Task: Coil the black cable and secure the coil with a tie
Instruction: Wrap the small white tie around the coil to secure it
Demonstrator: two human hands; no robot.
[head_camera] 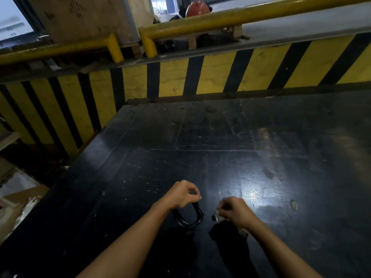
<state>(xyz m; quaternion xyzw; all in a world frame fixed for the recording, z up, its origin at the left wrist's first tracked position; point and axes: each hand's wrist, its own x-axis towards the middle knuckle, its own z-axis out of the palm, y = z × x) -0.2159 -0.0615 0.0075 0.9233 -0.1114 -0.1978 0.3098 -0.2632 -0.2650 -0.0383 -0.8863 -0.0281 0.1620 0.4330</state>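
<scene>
Hanging from the left hand [183, 194], pinched at its top above the dark table [261, 137], the black cable [188, 216] coil looks light and springy. The right hand [233, 208] pinches something small, perhaps the cable's end; best gripped where the loops bunch.

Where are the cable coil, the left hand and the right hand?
black cable coil [188, 218]: head view, on the lower curve of the loop hanging below the left hand.
left hand [183, 194]: head view, on the back of the hand.
right hand [234, 210]: head view, on the knuckles.
</scene>
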